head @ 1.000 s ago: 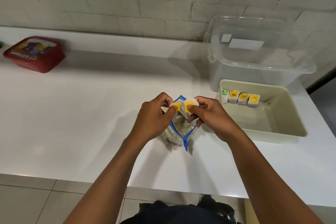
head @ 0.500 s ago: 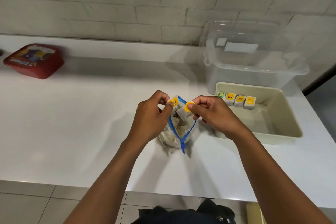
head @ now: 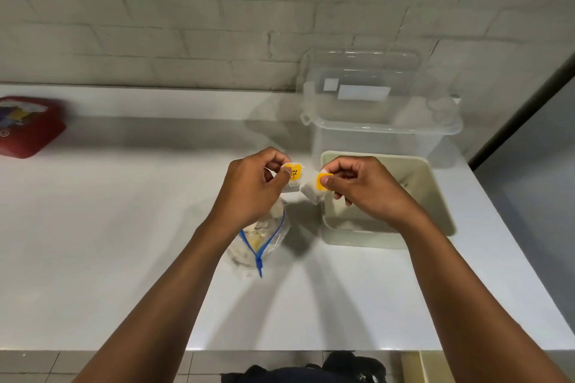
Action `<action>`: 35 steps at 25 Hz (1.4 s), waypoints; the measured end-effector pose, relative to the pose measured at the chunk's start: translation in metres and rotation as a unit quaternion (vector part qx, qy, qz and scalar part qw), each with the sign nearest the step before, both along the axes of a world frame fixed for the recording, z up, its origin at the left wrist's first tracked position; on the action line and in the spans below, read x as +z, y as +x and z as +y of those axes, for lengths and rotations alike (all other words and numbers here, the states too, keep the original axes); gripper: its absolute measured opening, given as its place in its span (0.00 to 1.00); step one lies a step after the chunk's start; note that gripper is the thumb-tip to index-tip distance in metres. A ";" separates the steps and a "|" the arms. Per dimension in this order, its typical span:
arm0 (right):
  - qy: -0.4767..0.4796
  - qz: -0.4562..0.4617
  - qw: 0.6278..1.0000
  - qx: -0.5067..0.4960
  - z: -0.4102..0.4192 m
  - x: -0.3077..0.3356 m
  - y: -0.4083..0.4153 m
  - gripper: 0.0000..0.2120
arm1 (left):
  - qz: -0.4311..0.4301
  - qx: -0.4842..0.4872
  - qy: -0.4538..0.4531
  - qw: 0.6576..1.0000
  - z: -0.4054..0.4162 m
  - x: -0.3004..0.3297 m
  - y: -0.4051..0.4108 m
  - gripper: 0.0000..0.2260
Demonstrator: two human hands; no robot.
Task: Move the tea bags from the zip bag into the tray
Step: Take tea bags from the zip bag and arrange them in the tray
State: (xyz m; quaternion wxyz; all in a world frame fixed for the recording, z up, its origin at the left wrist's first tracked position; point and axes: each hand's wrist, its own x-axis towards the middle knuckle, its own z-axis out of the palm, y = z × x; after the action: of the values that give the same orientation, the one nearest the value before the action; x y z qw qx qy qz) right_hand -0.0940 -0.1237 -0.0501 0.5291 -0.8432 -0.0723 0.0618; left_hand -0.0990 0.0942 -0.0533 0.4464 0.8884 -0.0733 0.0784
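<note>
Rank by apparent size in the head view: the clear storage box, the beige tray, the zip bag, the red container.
1. clear storage box
2. beige tray, partly hidden behind the right hand
3. zip bag and red container: unsure, one half hidden, the other cropped.

Pretty simple setup: the zip bag (head: 259, 238) is set on the counter (head: 124, 242) at mid-frame, with the tray (head: 435, 196) placed just to its right. A lidded storage bin (head: 373, 121) is parked right behind the tray, against the brick wall (head: 186, 25). A flat box (head: 28, 127) is left way over at the left edge. Two tea bags, one (head: 293, 176) left of the other (head: 314, 190), are held above the counter between bag and tray.
</note>
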 end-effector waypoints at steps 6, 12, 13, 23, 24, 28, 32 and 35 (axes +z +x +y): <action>0.039 -0.002 0.999 -0.028 -0.067 0.025 0.009 0.02 | -0.004 -0.060 0.017 0.998 -0.067 0.013 0.022 0.01; 0.001 0.005 0.999 -0.046 -0.132 0.035 0.022 0.01 | 0.047 -0.082 0.051 0.994 -0.116 0.004 0.044 0.01; -0.009 0.008 0.999 -0.043 -0.139 0.034 0.024 0.01 | 0.052 -0.080 0.041 0.995 -0.121 0.000 0.047 0.02; 0.051 -0.018 0.994 0.099 -0.112 0.062 0.043 0.01 | 0.089 -0.049 -0.151 0.983 -0.105 -0.020 0.028 0.03; 0.064 -0.027 0.991 0.112 -0.103 0.069 0.044 0.02 | 0.089 -0.043 -0.172 0.980 -0.095 -0.014 0.023 0.02; 0.129 -0.035 0.979 0.151 -0.054 0.084 0.047 0.01 | 0.092 0.010 -0.295 0.951 -0.042 0.009 0.005 0.06; 0.139 0.002 0.974 0.178 0.012 0.060 0.048 0.01 | 0.083 0.086 -0.297 0.947 0.019 0.011 -0.008 0.08; 0.099 0.028 0.978 0.182 0.047 0.029 0.047 0.01 | 0.099 0.109 -0.298 0.943 0.046 0.003 -0.017 0.09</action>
State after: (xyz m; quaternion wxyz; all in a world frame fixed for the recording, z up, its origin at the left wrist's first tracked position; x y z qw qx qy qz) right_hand -0.0468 -0.0769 -0.0212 0.5916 -0.7574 -0.2150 0.1733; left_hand -0.1161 0.1400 -0.0498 0.6843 0.7208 0.0952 0.0560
